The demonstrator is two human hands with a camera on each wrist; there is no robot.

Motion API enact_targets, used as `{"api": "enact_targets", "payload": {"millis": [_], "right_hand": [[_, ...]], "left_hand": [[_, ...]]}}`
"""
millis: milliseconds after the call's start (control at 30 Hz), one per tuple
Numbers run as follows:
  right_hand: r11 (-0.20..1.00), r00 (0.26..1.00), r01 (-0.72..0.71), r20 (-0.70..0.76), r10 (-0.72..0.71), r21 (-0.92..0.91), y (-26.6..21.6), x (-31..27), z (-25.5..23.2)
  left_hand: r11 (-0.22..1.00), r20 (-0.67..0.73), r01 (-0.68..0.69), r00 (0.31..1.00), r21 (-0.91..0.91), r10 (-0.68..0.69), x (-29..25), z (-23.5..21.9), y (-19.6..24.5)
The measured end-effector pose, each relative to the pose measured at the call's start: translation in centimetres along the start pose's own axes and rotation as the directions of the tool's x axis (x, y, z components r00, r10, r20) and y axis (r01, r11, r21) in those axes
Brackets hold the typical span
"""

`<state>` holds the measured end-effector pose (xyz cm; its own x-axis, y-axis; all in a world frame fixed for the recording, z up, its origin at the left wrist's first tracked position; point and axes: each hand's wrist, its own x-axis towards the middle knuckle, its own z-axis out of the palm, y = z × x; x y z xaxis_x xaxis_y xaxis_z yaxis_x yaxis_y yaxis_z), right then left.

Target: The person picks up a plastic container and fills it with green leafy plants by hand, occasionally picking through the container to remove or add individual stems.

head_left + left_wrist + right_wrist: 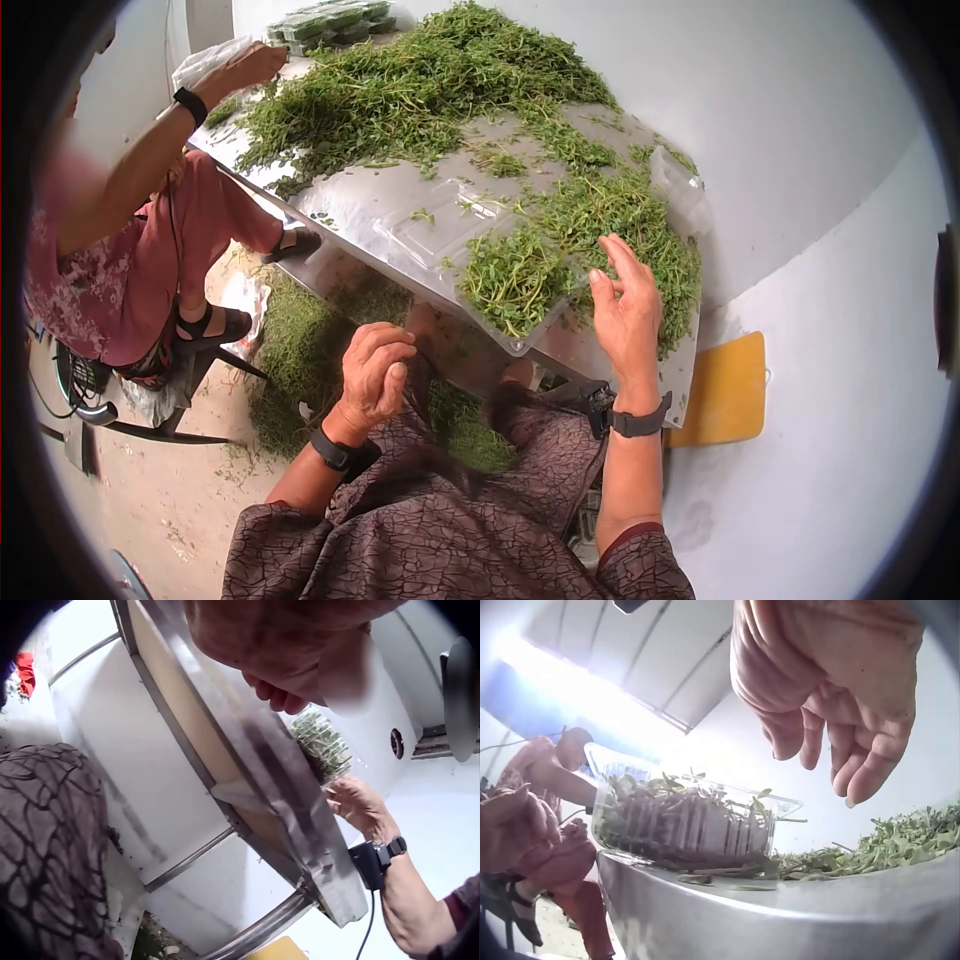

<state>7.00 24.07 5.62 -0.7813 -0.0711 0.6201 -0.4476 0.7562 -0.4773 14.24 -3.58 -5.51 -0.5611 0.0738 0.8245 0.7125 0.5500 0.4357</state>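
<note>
A clear plastic box [697,825] filled with green leafy stems stands at the table's near edge; its greens [512,278] show from above in the head view. The box's transparent lid part [415,228] lies to its left. My right hand [628,315] hovers just right of the box, over loose greens [620,215], its fingers slightly bent and holding nothing. In the right wrist view the same hand [832,690] hangs above the table with fingers pointing down. My left hand [375,372] hangs loosely curled in front of the table edge, with nothing in it.
A large heap of greens [430,80] covers the back of the metal table [350,210]. Packed boxes [330,22] are stacked behind it. Another person [130,220] sits at the left. More greens [295,350] lie on the floor. A yellow board [720,390] stands at the right.
</note>
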Motion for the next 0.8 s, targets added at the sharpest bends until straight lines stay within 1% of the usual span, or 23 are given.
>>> {"api": "enact_targets", "payload": {"millis": [33, 67, 100, 133, 167, 200, 233, 300, 333, 367, 400, 433, 467, 500, 567, 600, 667, 700, 733, 767, 800], "right_hand": [[1.0, 1.0, 0.008, 0.01, -0.008, -0.005, 0.0, 0.5, 0.0], [1.0, 0.997, 0.025, 0.073, -0.025, 0.001, 0.0, 1.0, 0.1], [0.999, 0.99, 0.04, 0.135, -0.041, 0.008, 0.0, 1.5, 0.2], [0.997, 0.985, 0.063, 0.162, -0.056, -0.039, -0.3, 1.9, 0.2], [0.997, 0.983, 0.065, 0.173, -0.057, -0.042, -0.1, 2.2, 0.2], [0.983, 0.971, 0.141, 0.21, -0.114, -0.117, 0.3, 2.6, 0.3], [0.957, 0.953, 0.22, 0.249, -0.17, -0.187, 0.5, 2.9, 0.4], [0.968, 0.954, 0.199, 0.257, -0.155, -0.155, 0.5, 3.2, 0.6], [0.968, 0.948, 0.191, 0.286, -0.138, -0.164, 0.6, 3.4, 0.5], [0.968, 0.942, 0.183, 0.314, -0.121, -0.173, 0.7, 3.6, 0.4], [0.967, 0.94, 0.184, 0.32, -0.12, -0.177, 0.7, 3.9, 0.3], [0.977, 0.939, 0.15, 0.331, -0.093, -0.154, 0.7, 4.2, 0.2], [0.985, 0.937, 0.116, 0.342, -0.065, -0.13, 0.6, 4.4, 0.0], [0.984, 0.936, 0.116, 0.348, -0.063, -0.133, 0.5, 4.6, -0.1], [0.988, 0.917, 0.066, 0.4, -0.006, -0.137, 0.1, 4.9, -0.3], [0.988, 0.915, 0.067, 0.404, -0.006, -0.137, -0.2, 5.0, -0.3], [0.958, 0.937, 0.116, 0.348, -0.018, -0.263, -1.0, 4.9, -0.5], [0.958, 0.937, 0.113, 0.349, -0.015, -0.263, -1.2, 4.8, -0.6], [0.956, 0.951, 0.123, 0.306, -0.037, -0.266, -1.3, 4.7, -0.7], [0.954, 0.963, 0.131, 0.262, -0.058, -0.271, -1.5, 4.6, -0.9], [0.954, 0.965, 0.126, 0.258, -0.054, -0.273, -1.8, 4.4, -1.1]], "left_hand": [[0.998, 0.059, 0.048, 0.997, -0.045, -0.045, -0.6, 0.1, -0.5], [0.996, 0.083, 0.068, 0.995, -0.055, -0.063, -0.9, 0.3, -0.9], [0.995, 0.074, 0.077, 0.995, -0.056, -0.073, -1.3, 0.6, -1.4], [0.991, 0.154, 0.121, 0.982, -0.063, -0.11, -1.8, 0.8, -1.8], [0.984, 0.235, 0.165, 0.961, -0.067, -0.145, -2.3, 1.1, -2.2], [0.981, 0.263, 0.177, 0.953, -0.084, -0.15, -2.9, 1.6, -2.7], [0.979, 0.259, 0.183, 0.953, -0.086, -0.156, -3.3, 1.9, -3.2], [0.952, 0.401, 0.281, 0.891, -0.122, -0.212, -4.1, 2.5, -3.8], [0.951, 0.442, 0.281, 0.875, -0.131, -0.198, -4.2, 2.7, -4.1], [0.949, 0.44, 0.286, 0.875, -0.135, -0.202, -4.5, 3.0, -4.5], [0.952, 0.5, 0.291, 0.84, -0.091, -0.21, -4.9, 3.4, -5.1], [0.955, 0.557, 0.293, 0.801, -0.047, -0.219, -5.1, 3.8, -5.5], [0.953, 0.557, 0.299, 0.8, -0.051, -0.222, -5.2, 4.0, -5.8], [0.956, 0.545, 0.29, 0.808, -0.037, -0.224, -5.2, 4.2, -6.0], [0.958, 0.532, 0.287, 0.815, -0.023, -0.231, -5.5, 4.5, -6.3], [0.964, 0.519, 0.268, 0.824, -0.005, -0.226, -5.6, 4.8, -6.5], [0.969, 0.507, 0.248, 0.833, 0.014, -0.221, -5.9, 5.1, -6.7], [0.972, 0.495, 0.234, 0.844, 0.008, -0.207, -6.0, 5.2, -6.7], [0.976, 0.483, 0.219, 0.855, 0.001, -0.192, -6.0, 5.2, -6.7], [0.976, 0.487, 0.217, 0.853, -0.001, -0.189, -6.0, 5.1, -6.7], [0.975, 0.491, 0.221, 0.849, 0.008, -0.197, -5.9, 5.0, -6.6]]}}
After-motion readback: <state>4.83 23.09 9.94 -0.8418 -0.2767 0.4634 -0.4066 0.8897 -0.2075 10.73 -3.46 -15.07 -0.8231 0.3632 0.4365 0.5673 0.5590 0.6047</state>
